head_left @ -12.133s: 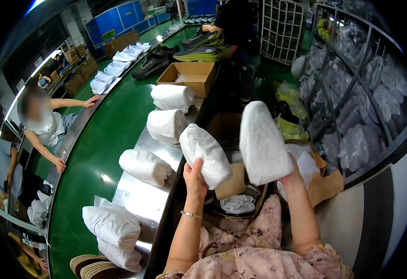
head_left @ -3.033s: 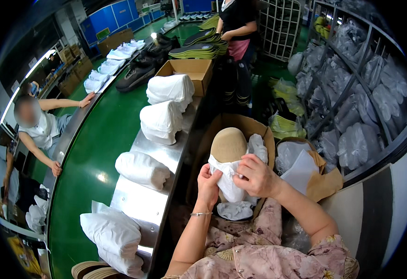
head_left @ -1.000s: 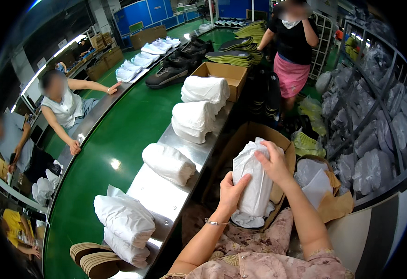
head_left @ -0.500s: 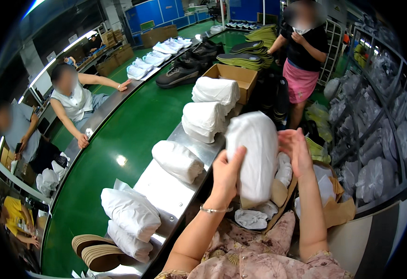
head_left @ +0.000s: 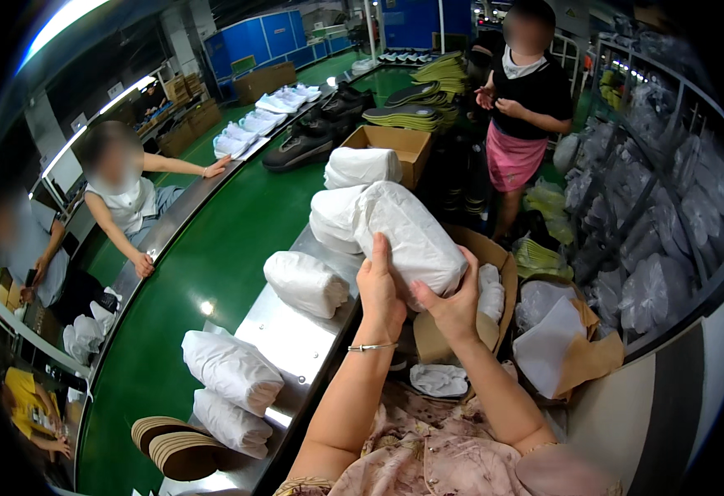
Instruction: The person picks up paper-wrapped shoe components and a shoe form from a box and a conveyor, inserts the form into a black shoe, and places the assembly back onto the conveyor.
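Between both hands I hold a white paper-wrapped bundle (head_left: 411,236) above the edge of the metal ledge. My left hand (head_left: 381,289) grips its near left side with the thumb up. My right hand (head_left: 453,299) closes around its near right end. What the paper wraps is hidden. Right behind the held one sits another wrapped bundle (head_left: 333,217), partly covered by it. Further bundles lie along the metal ledge (head_left: 283,351): a single bundle (head_left: 305,283) in the middle and a pair at the near left, with the upper bundle (head_left: 231,370) resting against the lower one.
Below my hands stands a cardboard box (head_left: 506,260) holding small white bundles. Curved brown sheets (head_left: 184,453) lie at the near left. Beyond the green belt (head_left: 188,314) are white shoes (head_left: 250,128); dark shoes (head_left: 304,145) stand on it. Co-workers stand left and far right, beside bagged racks (head_left: 659,207).
The wrapped bundle has tilted over and moved left toward the ledge. My right hand, apart from it before, now grips its near end. The person at far right has lowered a hand.
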The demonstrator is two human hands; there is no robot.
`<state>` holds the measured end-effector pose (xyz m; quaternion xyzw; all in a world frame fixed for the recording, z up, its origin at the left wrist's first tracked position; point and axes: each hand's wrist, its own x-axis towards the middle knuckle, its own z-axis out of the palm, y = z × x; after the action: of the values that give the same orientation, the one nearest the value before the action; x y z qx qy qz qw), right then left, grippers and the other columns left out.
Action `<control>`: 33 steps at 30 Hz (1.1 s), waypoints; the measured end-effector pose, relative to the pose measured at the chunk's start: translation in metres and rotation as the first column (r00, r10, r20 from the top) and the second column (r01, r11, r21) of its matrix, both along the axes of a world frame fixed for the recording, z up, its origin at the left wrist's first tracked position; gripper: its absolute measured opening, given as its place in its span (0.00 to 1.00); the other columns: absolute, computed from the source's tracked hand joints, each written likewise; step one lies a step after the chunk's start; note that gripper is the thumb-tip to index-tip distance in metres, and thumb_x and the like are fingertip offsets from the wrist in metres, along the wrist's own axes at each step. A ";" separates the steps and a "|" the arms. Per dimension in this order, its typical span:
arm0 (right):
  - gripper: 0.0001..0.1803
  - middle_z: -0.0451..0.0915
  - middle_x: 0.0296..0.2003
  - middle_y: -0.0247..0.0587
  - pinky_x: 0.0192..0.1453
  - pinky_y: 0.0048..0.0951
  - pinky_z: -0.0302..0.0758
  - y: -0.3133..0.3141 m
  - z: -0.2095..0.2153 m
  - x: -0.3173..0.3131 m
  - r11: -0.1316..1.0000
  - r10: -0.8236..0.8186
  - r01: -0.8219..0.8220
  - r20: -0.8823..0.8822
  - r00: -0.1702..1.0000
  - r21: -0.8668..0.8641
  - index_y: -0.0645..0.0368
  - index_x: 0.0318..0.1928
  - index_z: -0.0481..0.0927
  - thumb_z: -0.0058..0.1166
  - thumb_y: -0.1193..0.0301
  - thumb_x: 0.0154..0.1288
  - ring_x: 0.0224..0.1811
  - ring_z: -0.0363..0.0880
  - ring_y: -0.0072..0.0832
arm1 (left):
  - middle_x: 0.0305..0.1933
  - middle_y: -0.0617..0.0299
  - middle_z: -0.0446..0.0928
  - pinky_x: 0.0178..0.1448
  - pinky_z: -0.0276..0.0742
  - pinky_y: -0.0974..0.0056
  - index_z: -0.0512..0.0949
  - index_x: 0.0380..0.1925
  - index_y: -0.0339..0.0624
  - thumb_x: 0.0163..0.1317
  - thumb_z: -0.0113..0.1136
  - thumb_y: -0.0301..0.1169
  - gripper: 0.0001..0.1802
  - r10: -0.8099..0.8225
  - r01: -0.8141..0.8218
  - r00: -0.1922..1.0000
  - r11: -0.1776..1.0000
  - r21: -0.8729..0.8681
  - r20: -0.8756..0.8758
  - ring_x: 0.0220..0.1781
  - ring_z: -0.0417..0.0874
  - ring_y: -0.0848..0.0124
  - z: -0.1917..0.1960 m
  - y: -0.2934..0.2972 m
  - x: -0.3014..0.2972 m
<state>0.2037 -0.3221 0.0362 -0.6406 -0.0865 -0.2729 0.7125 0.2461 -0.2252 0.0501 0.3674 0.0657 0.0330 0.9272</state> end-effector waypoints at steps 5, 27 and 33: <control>0.38 0.70 0.47 0.44 0.51 0.26 0.70 -0.005 0.003 -0.026 1.000 0.000 0.001 -0.071 0.997 0.017 0.66 0.54 0.60 0.68 0.70 0.45 0.49 0.71 0.27 | 0.49 0.54 0.73 0.56 0.71 0.58 0.66 0.53 0.39 0.56 0.58 0.52 0.33 -0.199 0.198 0.980 0.958 -0.206 0.015 0.51 0.74 0.61 0.012 0.002 -0.019; 0.21 0.78 0.41 0.39 0.49 0.28 0.73 -0.051 0.093 0.207 0.716 0.524 -0.413 -0.042 0.850 0.563 0.65 0.48 0.73 0.62 0.74 0.52 0.41 0.78 0.27 | 0.45 0.47 0.70 0.46 0.72 0.65 0.60 0.48 0.26 0.42 0.72 0.46 0.43 0.235 -0.359 0.918 0.836 0.415 0.320 0.43 0.73 0.65 0.118 -0.042 0.211; 0.28 0.76 0.40 0.44 0.49 0.28 0.73 -0.037 0.078 0.299 0.838 0.375 -0.289 -0.103 0.921 0.463 0.67 0.47 0.67 0.65 0.83 0.43 0.41 0.77 0.29 | 0.46 0.53 0.71 0.48 0.73 0.64 0.63 0.50 0.29 0.54 0.62 0.52 0.38 -0.180 0.088 0.960 0.922 0.378 0.216 0.44 0.74 0.69 0.088 0.000 0.288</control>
<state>0.5029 -0.3595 0.1145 -0.4617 -0.0649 -0.0948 0.8796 0.5340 -0.2252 0.1380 0.5298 -0.0827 0.0262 0.8436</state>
